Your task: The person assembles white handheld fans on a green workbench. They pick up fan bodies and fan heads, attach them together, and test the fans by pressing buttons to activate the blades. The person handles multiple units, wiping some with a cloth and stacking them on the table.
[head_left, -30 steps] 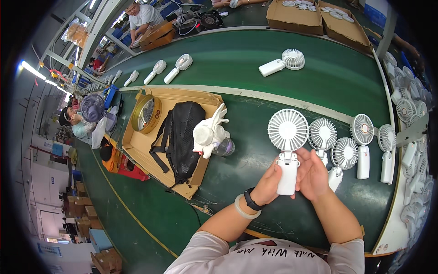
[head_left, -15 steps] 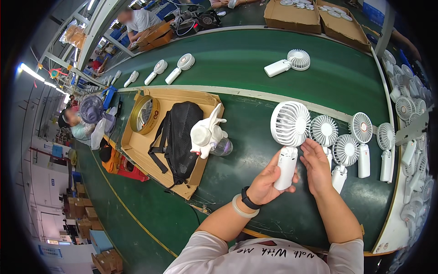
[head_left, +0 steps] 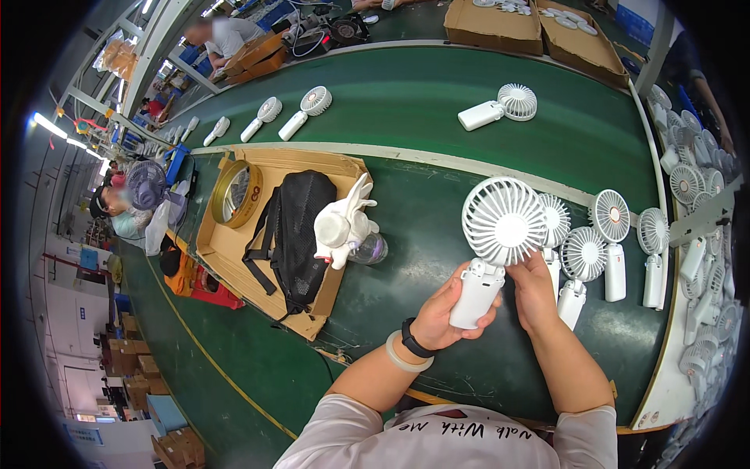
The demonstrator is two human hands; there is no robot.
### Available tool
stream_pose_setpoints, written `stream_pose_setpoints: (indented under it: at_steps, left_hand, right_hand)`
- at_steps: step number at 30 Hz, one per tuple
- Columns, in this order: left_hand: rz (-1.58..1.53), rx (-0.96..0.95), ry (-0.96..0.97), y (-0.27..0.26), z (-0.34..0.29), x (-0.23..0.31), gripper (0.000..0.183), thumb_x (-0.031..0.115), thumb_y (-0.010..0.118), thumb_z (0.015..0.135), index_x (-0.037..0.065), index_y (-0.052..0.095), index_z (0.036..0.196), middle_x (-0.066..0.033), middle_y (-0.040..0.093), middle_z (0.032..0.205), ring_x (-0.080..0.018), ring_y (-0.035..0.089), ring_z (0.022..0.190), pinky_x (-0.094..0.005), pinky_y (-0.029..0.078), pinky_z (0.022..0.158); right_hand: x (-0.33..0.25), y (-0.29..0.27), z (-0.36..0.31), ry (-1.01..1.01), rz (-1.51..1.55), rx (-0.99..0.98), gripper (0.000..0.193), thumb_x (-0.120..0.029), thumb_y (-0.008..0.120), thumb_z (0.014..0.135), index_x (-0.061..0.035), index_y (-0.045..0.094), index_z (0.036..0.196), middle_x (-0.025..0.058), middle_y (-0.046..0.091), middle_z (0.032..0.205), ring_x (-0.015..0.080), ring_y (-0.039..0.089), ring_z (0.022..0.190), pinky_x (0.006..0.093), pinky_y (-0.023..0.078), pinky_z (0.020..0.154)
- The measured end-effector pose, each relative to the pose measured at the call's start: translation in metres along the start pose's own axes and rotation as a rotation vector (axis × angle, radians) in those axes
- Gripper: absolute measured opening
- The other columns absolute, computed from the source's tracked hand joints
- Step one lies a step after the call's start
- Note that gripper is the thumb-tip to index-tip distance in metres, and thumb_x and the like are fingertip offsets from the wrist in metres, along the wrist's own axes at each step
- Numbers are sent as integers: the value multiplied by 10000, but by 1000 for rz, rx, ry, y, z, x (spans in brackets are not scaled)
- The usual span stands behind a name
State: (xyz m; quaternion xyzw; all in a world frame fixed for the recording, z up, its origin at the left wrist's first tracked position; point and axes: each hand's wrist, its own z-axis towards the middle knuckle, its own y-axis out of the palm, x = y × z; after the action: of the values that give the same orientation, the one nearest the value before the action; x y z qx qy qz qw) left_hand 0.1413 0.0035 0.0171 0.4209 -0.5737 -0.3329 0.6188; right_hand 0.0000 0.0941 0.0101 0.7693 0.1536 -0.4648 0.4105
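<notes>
A white handheld fan [head_left: 476,293] stands tilted in front of me, its round caged head above its handle. My left hand [head_left: 444,314] is closed around that handle. At the lower right edge of the fan head, my right hand [head_left: 536,291] has its fingers curled against the cage; the fingertips are partly hidden behind it. Just right of my right hand, several more white fans stand on the green bench, among them a fan with its head facing up [head_left: 583,254] and one with an orange-ringed centre [head_left: 610,216].
A cardboard tray [head_left: 326,301] at left holds a black mesh bag [head_left: 301,234] and a round gold tin [head_left: 248,195]. Beside it are a white rabbit-like figure [head_left: 341,227] and a clear bottle [head_left: 370,248]. Fans lie on the green conveyor [head_left: 398,102]; many fill the right side. People work beyond.
My right hand has moved in from beside the fan to its head's lower edge, its fingers now curled there. The fan head has turned to face me more, and the handle has shifted slightly left.
</notes>
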Motion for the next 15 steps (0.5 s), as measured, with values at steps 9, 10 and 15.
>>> stream_pose_setpoints:
  at_steps: [9, 10, 15]
  left_hand:
    - [2, -20, 53, 1, 3, -1, 513, 474, 363, 945, 135, 279, 1322, -137, 526, 1039, -188, 567, 744, -275, 457, 509]
    - [-5, -26, 56, 0, 3, -1, 511, 469, 365, 946, 132, 278, 1319, -141, 526, 1050, -196, 574, 761, -284, 468, 523]
    - [22, -69, 98, -1, 5, -3, 481, 418, 377, 953, 142, 260, 1329, -160, 512, 1116, -228, 591, 835, -334, 510, 614]
  right_hand:
    - [15, -9, 1, -8, -135, 19, 546, 116, 433, 728, 8, 405, 1262, 130, 454, 1279, 228, 369, 1250, 361, 282, 1034]
    - [14, -8, 0, -1, -130, 23, 558, 127, 424, 711, 6, 410, 1256, 131, 453, 1280, 230, 368, 1253, 362, 280, 1035]
    - [12, -6, -1, 15, -142, 35, 598, 154, 399, 670, -16, 431, 1243, 125, 452, 1292, 220, 378, 1245, 349, 281, 1028]
